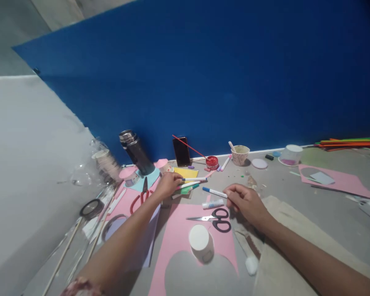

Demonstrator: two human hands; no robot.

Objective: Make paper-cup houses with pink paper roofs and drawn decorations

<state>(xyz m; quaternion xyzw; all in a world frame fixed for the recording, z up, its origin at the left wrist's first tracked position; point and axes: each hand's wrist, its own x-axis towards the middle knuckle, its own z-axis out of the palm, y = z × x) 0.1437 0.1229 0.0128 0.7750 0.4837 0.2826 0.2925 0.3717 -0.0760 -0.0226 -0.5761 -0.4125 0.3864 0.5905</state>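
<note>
My left hand (169, 185) is closed, its fingertips pinching the end of a white marker (195, 179) with a dark blue tip end. Just under it lie more markers, including a green-capped one (194, 186), by a yellow paper (186, 174). My right hand (245, 203) grips another white marker (216, 192), whose blue-capped end points left. Below that marker are a glue stick (212, 204) and black-handled scissors (217, 219). An upside-down white paper cup (199, 238) stands on cut pink paper (179, 222).
A dark flask (137, 152) and a propped phone (181, 151) stand by the blue board. Behind the markers sits a red paint pot (212, 162) with a stick in it. Red-handled pliers (144, 195) and black tape (91, 208) lie left; a patterned cup (240, 156) stands right.
</note>
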